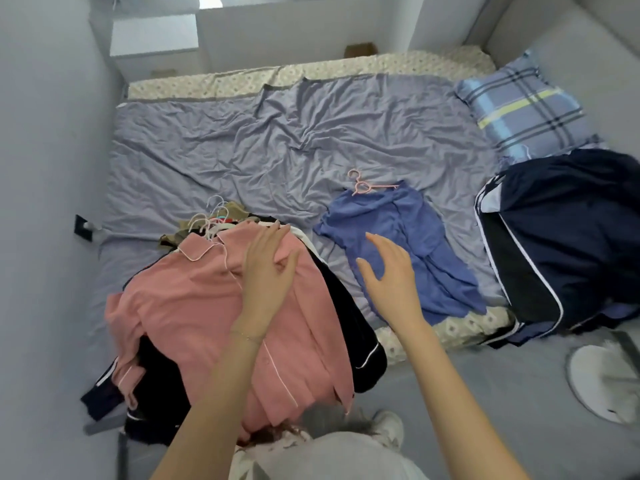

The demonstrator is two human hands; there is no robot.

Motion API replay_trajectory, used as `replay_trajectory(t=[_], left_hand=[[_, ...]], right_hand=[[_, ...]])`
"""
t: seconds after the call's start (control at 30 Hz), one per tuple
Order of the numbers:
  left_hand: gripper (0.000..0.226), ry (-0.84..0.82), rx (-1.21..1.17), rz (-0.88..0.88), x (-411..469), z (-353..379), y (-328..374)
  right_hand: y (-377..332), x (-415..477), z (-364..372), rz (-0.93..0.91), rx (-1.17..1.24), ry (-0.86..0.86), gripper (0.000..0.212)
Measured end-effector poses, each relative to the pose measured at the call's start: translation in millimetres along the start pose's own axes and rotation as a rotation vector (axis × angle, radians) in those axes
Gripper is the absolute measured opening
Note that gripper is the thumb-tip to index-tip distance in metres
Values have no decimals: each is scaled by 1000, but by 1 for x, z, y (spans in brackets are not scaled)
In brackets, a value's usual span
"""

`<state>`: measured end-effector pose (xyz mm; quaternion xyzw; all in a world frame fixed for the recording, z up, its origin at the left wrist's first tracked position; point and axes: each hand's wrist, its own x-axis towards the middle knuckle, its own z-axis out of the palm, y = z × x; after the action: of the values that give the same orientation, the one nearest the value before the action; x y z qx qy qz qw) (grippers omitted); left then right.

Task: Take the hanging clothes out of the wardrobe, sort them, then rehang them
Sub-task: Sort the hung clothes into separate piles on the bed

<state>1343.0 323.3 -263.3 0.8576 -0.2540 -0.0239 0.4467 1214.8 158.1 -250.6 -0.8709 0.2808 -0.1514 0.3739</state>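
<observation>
- Left hand (268, 268): lies flat on the pink shirt near its shoulder. Fingers are straight and slightly spread, thumb out to the side, gripping nothing.
- Right hand (388, 271): held over the lower left part of the blue garment. Fingers are apart and loosely bent, holding nothing; whether it touches the cloth cannot be told.
- Pink pyjama shirt (194, 306): white piping, collar pointing away from the person. It is the top layer of the clothes pile at the near left edge of the bed.
- Clothes pile (349, 327): dark garments, some with white trim, under and around the pink shirt and hanging over the bed edge.
- Hangers (211, 220): a cluster of pale hooks at the far end of the pile.
- Blue garment (398, 220): laid flat on its own to the right of the pile, on a pink hanger (363, 184).
- Navy garments (561, 237): a separate heap with white piping at the right edge of the bed.
- Plaid pillow (523, 109): far right corner, just beyond the navy heap.
- Grey-blue sheet (277, 143): wrinkled, covering the bed under everything.
</observation>
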Motion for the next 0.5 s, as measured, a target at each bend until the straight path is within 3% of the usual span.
replay_trajectory(t=[0.27,0.5], left_hand=[[42,31,-23,6,-52,111,104],[42,10,26,-8,-58,167,152]], right_hand=[[93,-29,-115,-25,10,-19,46],[153,-24,-181,-3,-6,-27,47]])
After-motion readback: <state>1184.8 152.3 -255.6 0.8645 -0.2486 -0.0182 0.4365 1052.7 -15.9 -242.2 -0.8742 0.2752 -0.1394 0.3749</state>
